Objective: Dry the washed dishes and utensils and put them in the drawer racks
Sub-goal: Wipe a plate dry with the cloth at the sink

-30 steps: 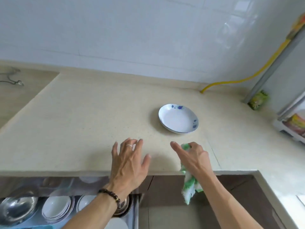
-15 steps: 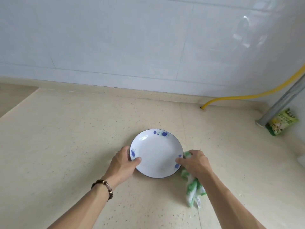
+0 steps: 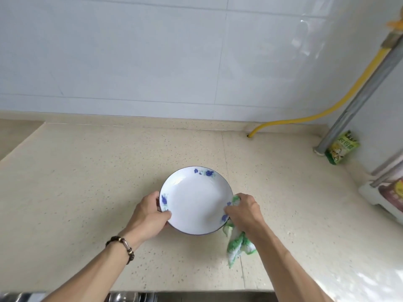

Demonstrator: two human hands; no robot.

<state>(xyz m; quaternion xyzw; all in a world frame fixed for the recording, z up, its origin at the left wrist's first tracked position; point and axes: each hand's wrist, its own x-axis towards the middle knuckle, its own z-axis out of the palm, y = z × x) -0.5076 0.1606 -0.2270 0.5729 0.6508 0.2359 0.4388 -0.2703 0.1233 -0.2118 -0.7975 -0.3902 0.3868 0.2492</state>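
A white plate (image 3: 196,201) with blue flower marks is at the middle of the beige countertop (image 3: 76,192). My left hand (image 3: 150,216) grips its left rim, thumb on top. My right hand (image 3: 244,214) holds a green and white cloth (image 3: 237,245) and pinches the plate's right rim with it. The cloth hangs down below that hand. Whether the plate rests on the counter or is raised off it I cannot tell.
A yellow hose (image 3: 305,115) runs along the back wall to the right corner beside a grey pipe (image 3: 357,101). A green packet (image 3: 341,147) leans at the pipe's foot. A white tray (image 3: 386,199) sits at the right edge. The drawer rack (image 3: 130,297) shows at the bottom edge.
Both hands reached forward from the counter's front edge and took hold of the plate's rims. The view shifted forward, so the open drawer has dropped almost out of sight.
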